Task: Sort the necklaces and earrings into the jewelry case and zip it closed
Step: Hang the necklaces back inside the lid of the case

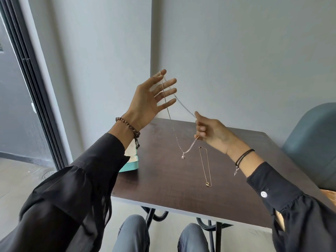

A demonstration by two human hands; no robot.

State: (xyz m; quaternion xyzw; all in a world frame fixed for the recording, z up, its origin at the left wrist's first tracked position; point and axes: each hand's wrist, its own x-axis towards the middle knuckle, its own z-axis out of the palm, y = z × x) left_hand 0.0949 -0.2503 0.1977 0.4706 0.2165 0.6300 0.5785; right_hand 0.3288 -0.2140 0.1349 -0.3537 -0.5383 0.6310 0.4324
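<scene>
The left hand (147,99) pinches one end of the thin silver pendant necklace (182,156), its other fingers spread. The right hand (211,131) pinches mid-chain, probably straightening it above the dark tabletop (163,182) centre.

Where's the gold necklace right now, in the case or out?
Out. The gold necklace lies stretched on the dark table, to the right of the teal case and apart from it.

Thin silver chain necklace (183,156) with round pendant: suspended in a V above the table (163,188), pendant lowest. Thin gold chain necklace (207,184) with knot pendant: lying flat and elongated, at 4 o'clock from the silver pendant. Turquoise jewelry case (130,165), cream interior showing: table's 9 o'clock edge.
</scene>
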